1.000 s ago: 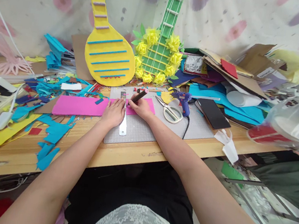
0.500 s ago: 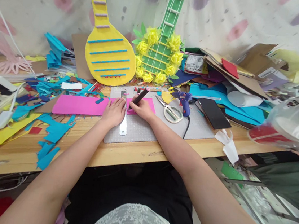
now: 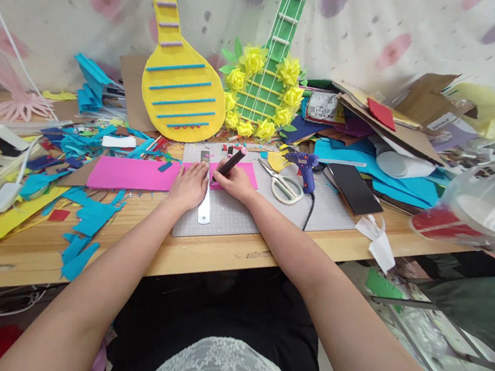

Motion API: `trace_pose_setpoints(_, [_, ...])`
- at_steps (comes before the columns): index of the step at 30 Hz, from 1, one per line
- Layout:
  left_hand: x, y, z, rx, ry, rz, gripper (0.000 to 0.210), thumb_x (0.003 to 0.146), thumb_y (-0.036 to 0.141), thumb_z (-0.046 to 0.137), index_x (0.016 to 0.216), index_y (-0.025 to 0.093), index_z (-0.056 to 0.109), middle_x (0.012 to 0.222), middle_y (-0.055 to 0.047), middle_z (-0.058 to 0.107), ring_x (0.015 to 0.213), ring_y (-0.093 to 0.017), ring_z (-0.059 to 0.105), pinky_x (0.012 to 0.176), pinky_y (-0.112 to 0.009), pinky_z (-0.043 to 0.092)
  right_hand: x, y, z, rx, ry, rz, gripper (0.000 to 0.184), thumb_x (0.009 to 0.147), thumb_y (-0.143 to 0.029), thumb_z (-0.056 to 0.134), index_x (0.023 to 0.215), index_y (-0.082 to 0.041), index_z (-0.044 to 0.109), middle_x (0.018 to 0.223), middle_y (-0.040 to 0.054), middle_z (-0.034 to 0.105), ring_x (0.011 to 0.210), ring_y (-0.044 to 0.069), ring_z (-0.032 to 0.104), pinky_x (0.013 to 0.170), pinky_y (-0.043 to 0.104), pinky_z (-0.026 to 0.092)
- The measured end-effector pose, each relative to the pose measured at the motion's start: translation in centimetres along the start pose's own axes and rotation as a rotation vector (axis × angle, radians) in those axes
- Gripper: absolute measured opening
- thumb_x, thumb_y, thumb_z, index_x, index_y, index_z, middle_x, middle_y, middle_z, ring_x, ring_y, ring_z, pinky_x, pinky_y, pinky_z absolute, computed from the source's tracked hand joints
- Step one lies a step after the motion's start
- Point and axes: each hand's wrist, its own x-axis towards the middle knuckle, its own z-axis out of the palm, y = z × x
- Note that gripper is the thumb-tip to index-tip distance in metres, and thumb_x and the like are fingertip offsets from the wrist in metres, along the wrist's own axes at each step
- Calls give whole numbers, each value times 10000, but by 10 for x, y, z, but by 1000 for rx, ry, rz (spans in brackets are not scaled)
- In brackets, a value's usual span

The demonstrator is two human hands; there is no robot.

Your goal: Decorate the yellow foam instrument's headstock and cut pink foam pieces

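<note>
My left hand (image 3: 189, 185) lies flat over the pink sheet (image 3: 134, 175) and the left edge of a metal ruler (image 3: 205, 204), its fingers stretched out. The ruler crosses the sheet, its near end lying on a grey cutting mat (image 3: 234, 219). Closed around a thick black marker (image 3: 231, 164) with a pink end, my right hand (image 3: 235, 182) rests on the sheet just right of the ruler. The marker leans up and to the right, and its tip is hidden by my fingers.
Scissors (image 3: 286, 189), a blue glue gun (image 3: 307, 172) and a phone (image 3: 354, 188) lie to the right. Behind stand a yellow paper instrument (image 3: 182, 90) and a green one with yellow flowers (image 3: 259, 93). Blue scraps (image 3: 95, 212) litter the left; a bagged cup (image 3: 451, 216) stands far right.
The marker and my right fingers have shifted very slightly. My left hand, the ruler and the pink sheet look unmoved.
</note>
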Motion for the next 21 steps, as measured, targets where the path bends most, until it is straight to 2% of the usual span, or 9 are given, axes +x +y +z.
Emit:
trace_pose_setpoints(7, [0, 0, 0, 6, 1, 2, 519, 934, 292, 213, 1393, 102, 363, 1476, -81, 337, 1373, -225, 274, 1132, -453, 171, 0, -4, -1, -37, 12, 13, 207, 762, -403, 435, 716, -204, 405, 642, -14, 473, 642, 139, 484, 641, 267, 399])
trace_pose_setpoints(14, [0, 1, -1, 7, 5, 2, 518, 931, 289, 213, 1396, 120, 364, 1473, -84, 343, 1371, -225, 280, 1127, -462, 185, -2, -2, 0, -49, -34, 21, 224, 756, -411, 448, 705, -193, 433, 638, -12, 490, 618, 127, 480, 617, 255, 398])
trace_pose_setpoints(21, [-1, 1, -2, 0, -10, -6, 528, 930, 296, 212, 1397, 97, 358, 1478, -84, 333, 1373, -228, 273, 1131, -455, 176, -2, -3, 1, -45, 11, 21, 240, 764, -432, 436, 716, -197, 415, 639, -19, 475, 618, 126, 479, 618, 254, 391])
